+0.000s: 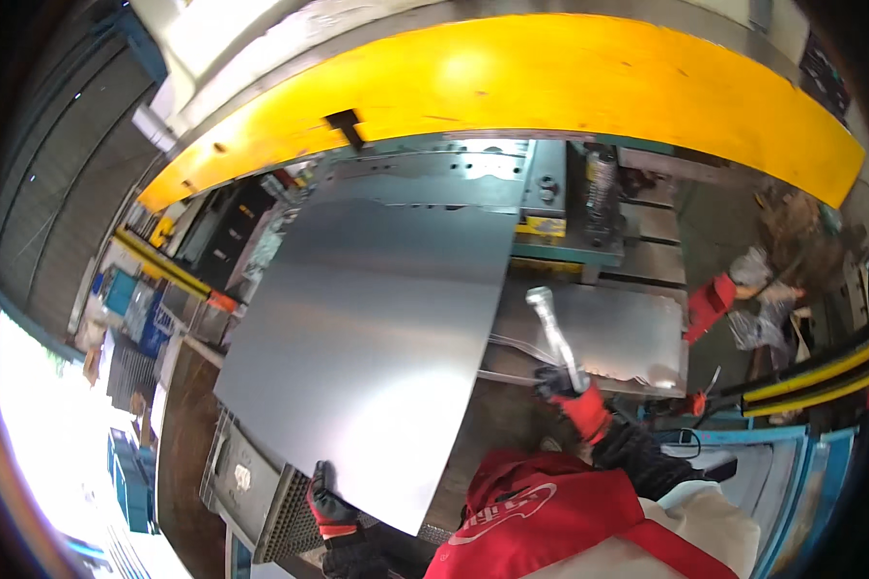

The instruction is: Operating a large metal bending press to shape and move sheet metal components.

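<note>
Metal sheet: a broad, bright grey sheet [367, 328] slants across the centre, its far end toward the machine's yellow beam [473, 77], its near corner toward the wearer.
Left hand: gloved in black and red, the left hand [335, 509] is at the sheet's near-left edge, one digit lapping over it; whether the others grip beneath cannot be told.
Right hand: also gloved, the right hand [574, 394] has its fingers wrapped round the lower end of a shiny metal tool [554, 331], which points up and away beside the sheet, above a grey plate [632, 328].
Step in hand: apparently steadying or positioning the sheet, with the tool held ready.
Next move: probably calls for a secure left hold and the tool kept off the sheet's face.
</note>
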`<state>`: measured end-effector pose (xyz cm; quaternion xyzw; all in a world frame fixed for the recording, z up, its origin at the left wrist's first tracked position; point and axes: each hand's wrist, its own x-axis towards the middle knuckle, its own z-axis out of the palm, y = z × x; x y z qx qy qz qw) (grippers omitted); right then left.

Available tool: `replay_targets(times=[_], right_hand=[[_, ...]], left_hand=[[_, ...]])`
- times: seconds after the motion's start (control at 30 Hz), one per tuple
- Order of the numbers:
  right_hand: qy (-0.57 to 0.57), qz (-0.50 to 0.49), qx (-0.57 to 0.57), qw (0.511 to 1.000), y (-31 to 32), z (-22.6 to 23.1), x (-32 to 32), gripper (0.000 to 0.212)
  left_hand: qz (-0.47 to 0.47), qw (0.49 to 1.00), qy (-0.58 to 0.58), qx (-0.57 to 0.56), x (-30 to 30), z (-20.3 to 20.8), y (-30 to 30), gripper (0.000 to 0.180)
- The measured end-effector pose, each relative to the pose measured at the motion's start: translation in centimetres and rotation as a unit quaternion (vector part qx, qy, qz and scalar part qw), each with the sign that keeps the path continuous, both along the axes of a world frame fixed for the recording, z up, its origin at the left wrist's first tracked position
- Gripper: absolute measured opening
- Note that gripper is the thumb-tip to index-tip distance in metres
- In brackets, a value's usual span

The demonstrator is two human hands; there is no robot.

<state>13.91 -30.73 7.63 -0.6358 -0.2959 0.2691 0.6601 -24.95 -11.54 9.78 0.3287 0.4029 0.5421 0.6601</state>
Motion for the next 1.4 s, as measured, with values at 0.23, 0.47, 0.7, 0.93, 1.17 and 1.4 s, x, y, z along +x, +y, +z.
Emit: replay_targets(times=[0.23, 0.47, 0.7, 0.93, 1.17, 1.4], right_hand=[[0.223, 0.085, 0.015, 0.971, 8.3, 4.4, -6.5, 0.029], [0.178, 0.054, 0.18, 0.966, 9.5, 12.0, -3.0, 0.015], [0.172, -0.021, 0.13, 0.976, 10.1, -7.3, 4.9, 0.011], [0.209, 0.024, 0.062, 0.976, 10.8, 0.9, 2.2, 0.009], [0.259, 0.031, 0.114, 0.959, 12.5, 2.3, 2.1, 0.009], [0.22, -0.052, 0.141, 0.964, 13.5, -1.3, 3.5, 0.005]], left_hand=[[-0.079, 0.989, 0.123, 0.0, 3.7, 5.8, -1.5, 0.021], [-0.092, 0.971, 0.135, 0.176, 5.3, 5.0, -0.2, 0.025], [-0.177, 0.976, 0.109, 0.067, 7.9, -2.4, 0.4, 0.028], [-0.2, 0.976, -0.083, 0.016, 8.6, -7.8, 0.1, 0.022], [-0.195, 0.954, -0.227, 0.002, 9.2, -10.1, 4.7, 0.021], [-0.218, 0.972, 0.05, 0.066, 14.8, -4.6, 9.6, 0.024]])
